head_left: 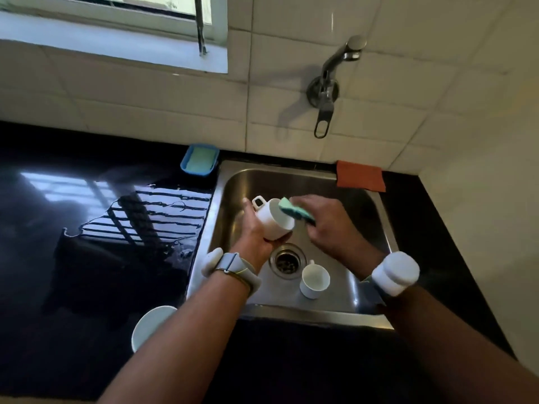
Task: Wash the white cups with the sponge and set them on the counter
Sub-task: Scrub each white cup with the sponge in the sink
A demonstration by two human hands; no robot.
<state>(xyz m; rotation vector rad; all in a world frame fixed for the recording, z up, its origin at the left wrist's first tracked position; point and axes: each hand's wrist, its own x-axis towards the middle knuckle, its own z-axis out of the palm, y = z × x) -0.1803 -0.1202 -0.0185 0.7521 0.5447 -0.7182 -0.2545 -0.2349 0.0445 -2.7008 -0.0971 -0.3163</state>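
Over the steel sink, my left hand grips a white cup from below, tilted with its mouth toward the right and its handle up at the back. My right hand holds a green sponge pressed at the cup's rim and partly inside it. A second white cup stands upright on the sink floor, just right of the drain. A third white cup sits on the black counter at the left, partly hidden by my left forearm.
A wall tap hangs above the sink with no water running. A blue soap dish stands at the sink's back left corner. An orange cloth lies at the back right rim. Water is pooled on the counter left of the sink.
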